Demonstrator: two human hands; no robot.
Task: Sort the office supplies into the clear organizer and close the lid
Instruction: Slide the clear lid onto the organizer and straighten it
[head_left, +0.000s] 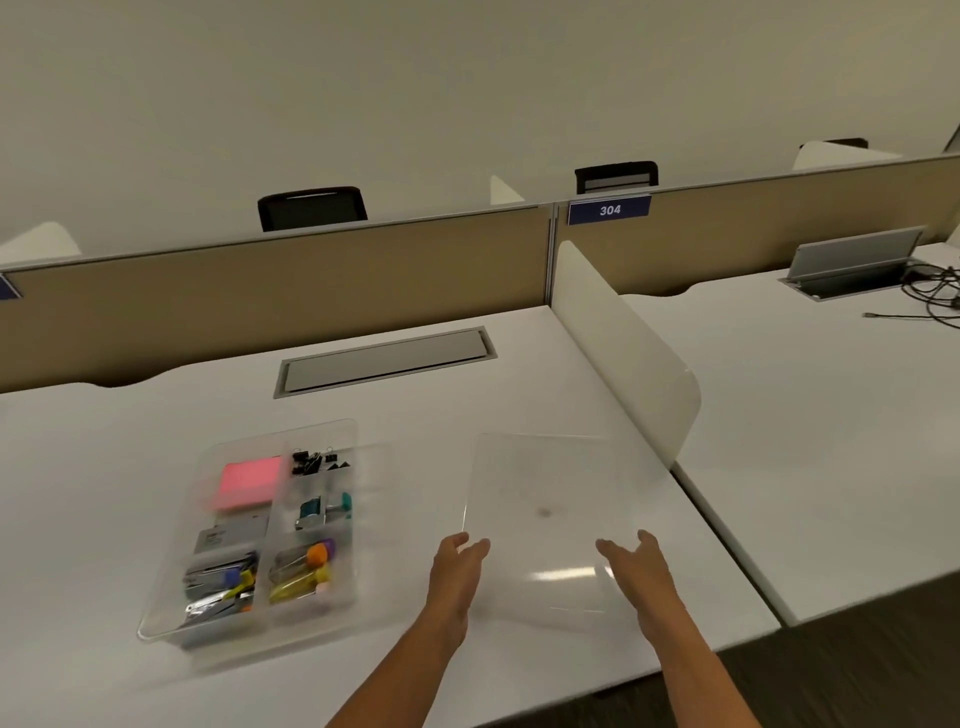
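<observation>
Both of our hands reach toward the flat clear plastic lid (545, 519), which sits on the white worktop (104, 493) to the right of the clear plastic organizer tray (249, 535), apart from it. Our left hand (460, 561) is at the lid's near left edge with the thumb and fingers loosely spread; whether it grips the edge we cannot tell. Our right hand (636, 558) lies over the lid's near right part, fingers relaxed and slightly parted, holding nothing that we can make out.

From the head view, the tray stands uncovered and divided into compartments. We see a pink pad of sticky notes (249, 483) in the far left compartment and black binder clips (314, 461) in the far right one. A teal item (324, 509) sits in the middle right section, and blurred coloured bits, orange, yellow and purple, fill the near sections. Behind the tray a grey cable hatch (387, 358) is set into the worktop. A white curved divider panel (623, 353) rises just right of the lid. A blue sign reading 304 (609, 210) hangs on the tan partition (285, 296).
</observation>
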